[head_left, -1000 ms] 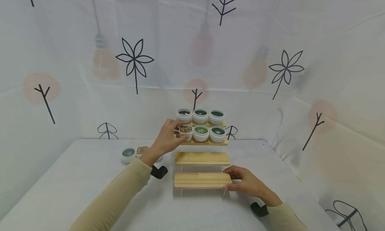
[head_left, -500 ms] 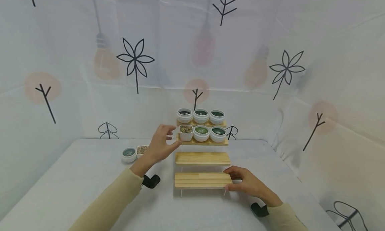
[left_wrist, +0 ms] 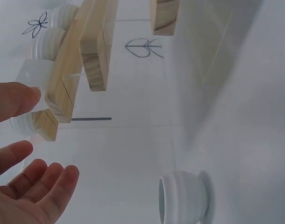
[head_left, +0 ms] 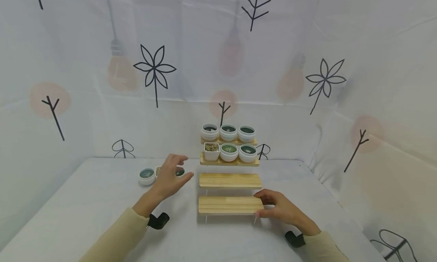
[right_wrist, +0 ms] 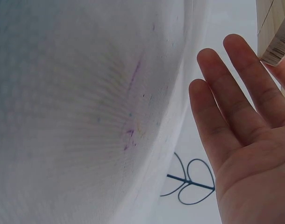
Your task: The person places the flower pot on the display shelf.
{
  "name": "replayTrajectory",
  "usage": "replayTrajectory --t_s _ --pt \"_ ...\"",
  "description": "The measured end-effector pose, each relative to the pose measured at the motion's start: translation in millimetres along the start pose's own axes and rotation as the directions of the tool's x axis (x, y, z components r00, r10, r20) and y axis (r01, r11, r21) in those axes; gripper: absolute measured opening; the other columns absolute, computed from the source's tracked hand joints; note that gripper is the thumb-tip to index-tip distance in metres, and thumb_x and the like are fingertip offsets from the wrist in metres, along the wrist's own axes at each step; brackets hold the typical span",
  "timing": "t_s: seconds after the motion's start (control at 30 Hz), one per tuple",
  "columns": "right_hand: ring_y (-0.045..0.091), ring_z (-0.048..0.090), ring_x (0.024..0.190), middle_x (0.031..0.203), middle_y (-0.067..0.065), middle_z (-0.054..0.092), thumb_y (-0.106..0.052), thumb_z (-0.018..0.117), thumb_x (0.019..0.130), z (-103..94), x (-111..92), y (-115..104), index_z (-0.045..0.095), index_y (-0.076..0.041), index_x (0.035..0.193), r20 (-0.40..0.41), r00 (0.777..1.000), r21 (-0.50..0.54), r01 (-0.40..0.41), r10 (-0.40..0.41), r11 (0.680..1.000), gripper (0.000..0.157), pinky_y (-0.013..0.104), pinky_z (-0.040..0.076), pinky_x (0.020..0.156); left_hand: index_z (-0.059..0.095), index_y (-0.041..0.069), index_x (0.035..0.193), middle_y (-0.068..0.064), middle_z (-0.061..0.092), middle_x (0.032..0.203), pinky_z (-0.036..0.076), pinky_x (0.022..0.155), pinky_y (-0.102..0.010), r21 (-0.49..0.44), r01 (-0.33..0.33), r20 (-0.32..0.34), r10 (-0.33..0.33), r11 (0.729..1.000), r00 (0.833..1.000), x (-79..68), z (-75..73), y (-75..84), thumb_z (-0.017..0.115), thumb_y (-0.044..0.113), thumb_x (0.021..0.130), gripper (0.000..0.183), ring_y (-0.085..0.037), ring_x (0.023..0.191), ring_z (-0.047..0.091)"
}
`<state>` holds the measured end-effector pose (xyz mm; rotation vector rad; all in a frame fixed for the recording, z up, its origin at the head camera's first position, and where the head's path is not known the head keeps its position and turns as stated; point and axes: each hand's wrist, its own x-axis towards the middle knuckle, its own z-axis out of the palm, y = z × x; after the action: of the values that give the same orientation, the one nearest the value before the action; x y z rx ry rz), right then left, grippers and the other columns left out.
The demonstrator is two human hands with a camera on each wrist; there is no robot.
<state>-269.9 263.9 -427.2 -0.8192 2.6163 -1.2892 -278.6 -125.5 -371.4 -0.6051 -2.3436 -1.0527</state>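
Note:
My left hand (head_left: 168, 177) is in the air left of the wooden tiered stand (head_left: 230, 181), thumb and fingers spread, holding nothing. In the head view, a round white pot with dark green contents (head_left: 179, 172) shows behind the gap between its thumb and fingers. A square white pot (head_left: 157, 171) is mostly hidden by that hand, and a round pot with blue-grey contents (head_left: 146, 176) stands left of it. My right hand (head_left: 281, 209) holds the right end of the stand's lowest board (head_left: 230, 205), thumb at the front edge, fingers at the back.
Round white pots (head_left: 228, 132) line the top tier. On the tier below are a square pot of speckled grains (head_left: 211, 151) and two round pots with green contents (head_left: 228, 152). The two lower boards bear nothing. A patterned white cloth (head_left: 273, 121) hangs behind the white table (head_left: 85, 209).
My left hand has let go of the square pot on the second tier and moved down and left toward the pots on the table. The right hand has stayed on the lowest board.

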Motion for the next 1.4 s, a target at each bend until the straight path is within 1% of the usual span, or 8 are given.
replayTrajectory --t_s 0.3,0.57,0.67,0.77,0.87,1.0,1.23,1.4 --pt "0.016 0.063 0.098 0.107 0.000 0.064 -0.027 0.078 0.079 0.2 1.2 1.9 0.062 -0.017 0.114 0.005 1.000 -0.014 0.006 -0.006 1.000 0.041 0.030 0.050 0.087 0.056 0.000 0.118 -0.018 0.051 0.112 0.054 0.082 -0.041 0.018 -0.002 -0.025 0.002 1.000 1.000 -17.8 -5.9 -16.9 0.077 0.014 0.079 0.047 -0.032 0.100 0.055" --pt "0.016 0.063 0.097 0.105 0.000 0.064 -0.027 0.078 0.079 -0.2 0.0 -0.4 0.062 -0.017 0.114 -0.002 1.000 -0.020 0.021 -0.021 1.000 0.040 0.031 0.050 0.086 0.055 0.000 0.122 -0.018 0.051 0.114 0.054 0.082 -0.039 0.054 0.043 -0.030 -0.041 0.998 0.999 -28.2 -15.3 -34.6 0.078 0.015 0.079 0.050 -0.032 0.102 0.055" --pt "0.016 0.063 0.096 0.105 0.000 0.065 -0.027 0.078 0.078 0.1 0.5 -1.0 0.062 -0.016 0.114 -0.005 1.000 -0.020 0.018 -0.018 1.000 0.040 0.031 0.050 0.086 0.054 -0.001 0.122 -0.019 0.050 0.113 0.054 0.083 -0.040 0.067 0.044 -0.035 -0.042 0.997 0.999 -29.3 -20.2 -38.7 0.078 0.015 0.079 0.051 -0.033 0.101 0.055" --pt "0.016 0.063 0.097 0.105 0.000 0.065 -0.027 0.078 0.078 0.5 1.0 -0.4 0.062 -0.016 0.114 0.000 1.000 -0.018 0.004 -0.004 1.000 0.041 0.031 0.050 0.087 0.054 -0.002 0.122 -0.020 0.050 0.113 0.053 0.083 -0.044 0.099 0.048 -0.046 -0.044 0.994 0.998 -29.3 -25.5 -41.8 0.078 0.015 0.079 0.052 -0.035 0.101 0.055" --pt "0.017 0.063 0.097 0.105 0.000 0.065 -0.027 0.078 0.079 0.3 0.7 -0.2 0.062 -0.016 0.114 0.004 1.000 -0.008 0.004 -0.004 1.000 0.040 0.032 0.050 0.087 0.054 -0.003 0.123 -0.020 0.050 0.112 0.053 0.082 -0.046 0.134 0.062 -0.053 -0.055 0.989 0.997 -28.8 -30.9 -45.2 0.077 0.016 0.079 0.053 -0.035 0.100 0.054" --pt "0.017 0.063 0.098 0.106 0.001 0.065 -0.027 0.078 0.079 -0.9 0.1 -1.1 0.062 -0.015 0.115 0.004 1.000 -0.011 0.003 -0.003 1.000 0.041 0.033 0.050 0.087 0.052 -0.002 0.125 -0.020 0.050 0.114 0.052 0.084 -0.046 0.164 0.095 -0.057 -0.086 0.982 0.995 -27.4 -36.1 -51.8 0.077 0.018 0.080 0.055 -0.035 0.103 0.052" --pt "0.017 0.063 0.099 0.107 0.000 0.064 -0.028 0.079 0.078 -0.6 0.8 -2.3 0.062 -0.016 0.115 -0.001 1.000 -0.018 -0.012 0.012 1.000 0.042 0.033 0.050 0.087 0.051 -0.002 0.128 -0.020 0.047 0.123 0.040 0.097 -0.053 0.207 0.138 -0.047 -0.131 0.969 0.990 -28.0 -48.0 -64.5 0.075 0.019 0.082 0.056 -0.037 0.115 0.045" --pt "0.017 0.063 0.098 0.106 0.000 0.064 -0.027 0.078 0.078 0.2 0.7 -1.0 0.062 -0.016 0.115 -0.002 1.000 -0.012 -0.012 0.012 1.000 0.042 0.032 0.049 0.087 0.049 -0.001 0.130 -0.021 0.044 0.127 0.036 0.100 -0.057 0.213 0.186 -0.021 -0.186 0.959 0.982 -29.9 -55.2 -76.0 0.075 0.021 0.082 0.059 -0.041 0.119 0.041"
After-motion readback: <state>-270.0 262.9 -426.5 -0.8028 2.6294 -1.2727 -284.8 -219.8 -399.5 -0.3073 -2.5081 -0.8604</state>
